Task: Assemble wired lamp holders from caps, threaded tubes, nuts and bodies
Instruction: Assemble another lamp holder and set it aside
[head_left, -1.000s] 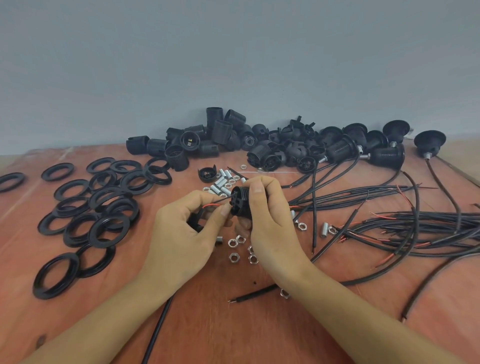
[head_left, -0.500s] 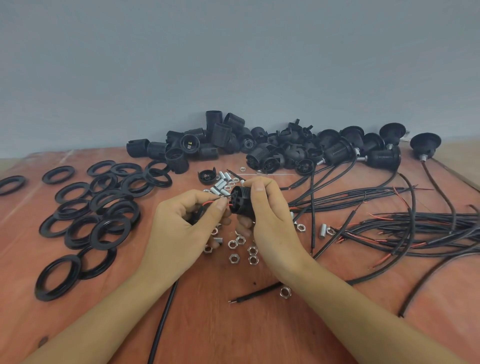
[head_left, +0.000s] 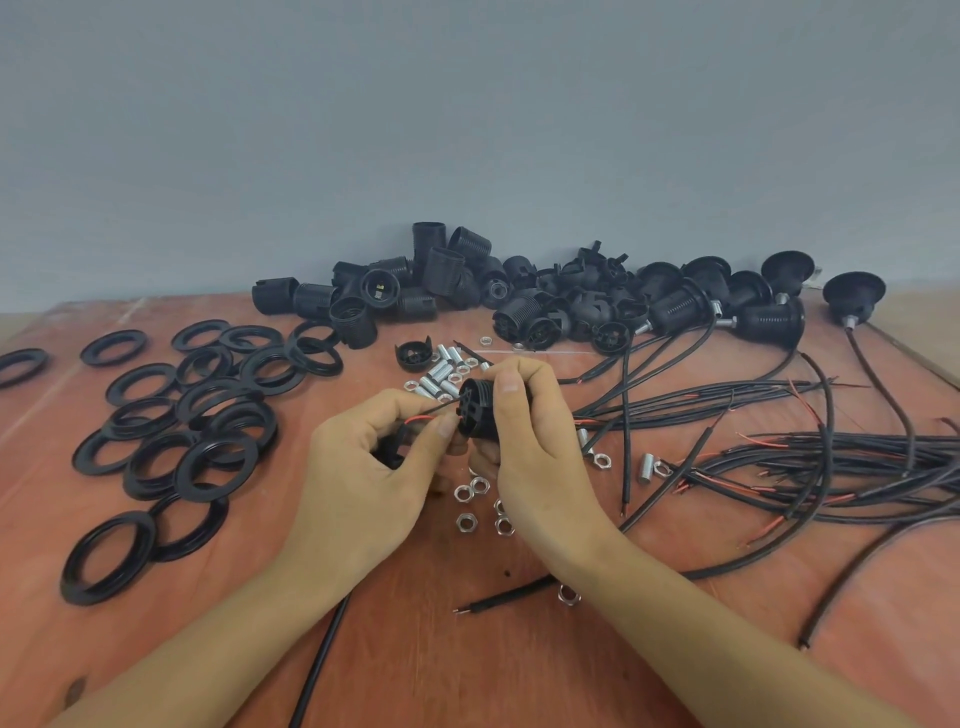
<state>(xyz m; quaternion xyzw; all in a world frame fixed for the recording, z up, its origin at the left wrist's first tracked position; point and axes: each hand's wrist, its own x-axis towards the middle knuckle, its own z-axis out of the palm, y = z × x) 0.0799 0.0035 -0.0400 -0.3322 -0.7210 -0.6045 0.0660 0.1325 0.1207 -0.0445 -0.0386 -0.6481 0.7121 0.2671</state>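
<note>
My right hand (head_left: 535, 447) grips a black lamp holder body (head_left: 475, 408) above the middle of the wooden table (head_left: 467, 649), its terminal face turned left. My left hand (head_left: 363, 467) pinches the red and black wire ends (head_left: 423, 417) at that face and also holds a black cap (head_left: 389, 449), mostly hidden in the palm. The black cable (head_left: 317, 670) runs from under my left hand toward the near edge. Loose silver nuts (head_left: 480, 506) lie just below my hands, and threaded tubes (head_left: 441, 371) just beyond them.
Several black rings (head_left: 208, 421) cover the left side. A pile of black bodies and caps (head_left: 519, 301) lines the back wall. Finished wired holders (head_left: 769, 317) and a bundle of cables (head_left: 831, 467) spread over the right side. A short wire piece (head_left: 504, 597) lies near my right forearm.
Both hands have stayed together on the body and wires; my left fingers have shifted slightly at the terminal face. The view has tilted a little.
</note>
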